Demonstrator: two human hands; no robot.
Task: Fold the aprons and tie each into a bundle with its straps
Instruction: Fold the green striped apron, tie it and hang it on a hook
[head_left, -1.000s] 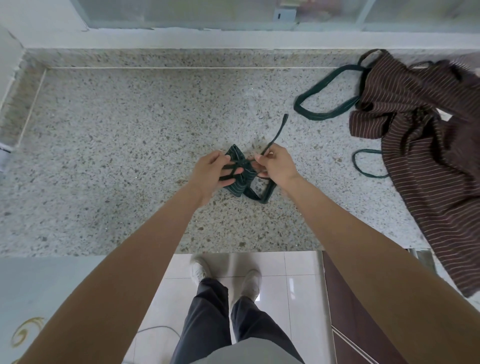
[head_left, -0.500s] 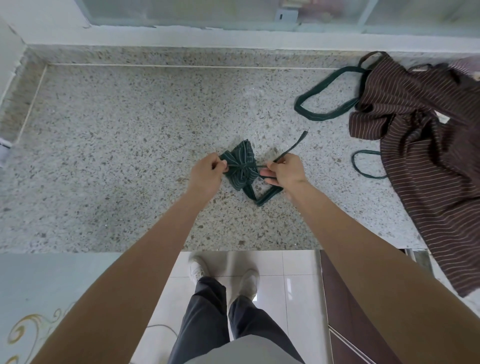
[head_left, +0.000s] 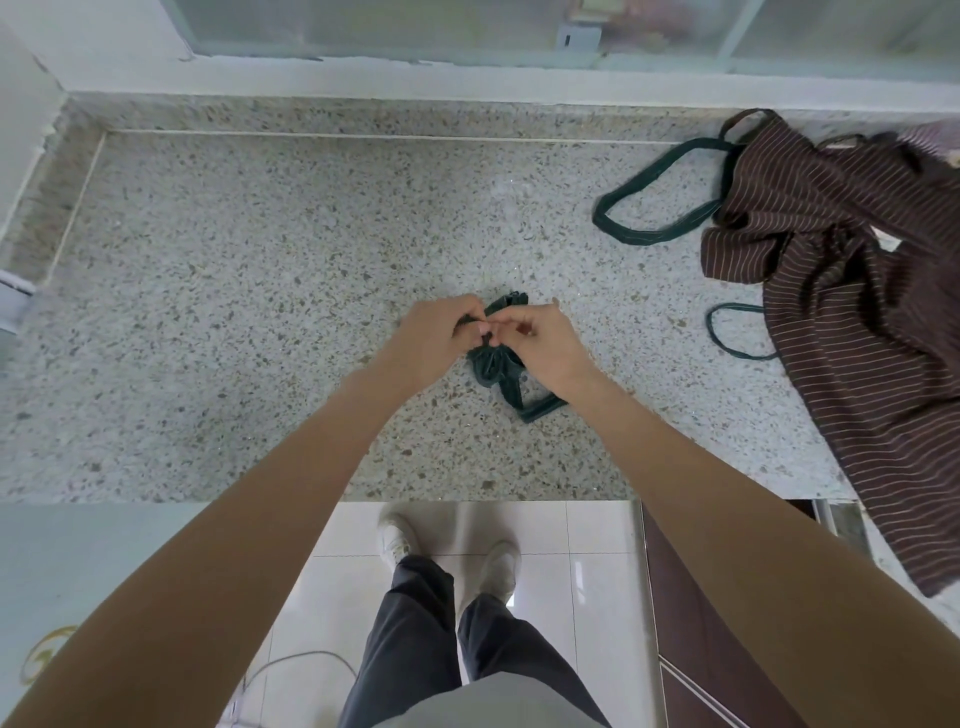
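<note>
Both hands, left hand (head_left: 434, 338) and right hand (head_left: 540, 345), pinch straps, knotting the green apron bundle (head_left: 491, 364); tightening likely comes next.

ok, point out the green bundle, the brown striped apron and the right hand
green bundle (head_left: 488, 364), head view, pleated lower half.
brown striped apron (head_left: 852, 332), head view, mid cloth.
right hand (head_left: 545, 345), head view, back of hand.

You're standing at a speckled terrazzo counter (head_left: 260, 291) with a raised lip along its back and left edges. Behind it runs a white sill (head_left: 467, 78) under a glass window (head_left: 415, 26). Below you, glossy white floor tiles (head_left: 597, 571) meet a dark brown cabinet door (head_left: 691, 623).
</note>
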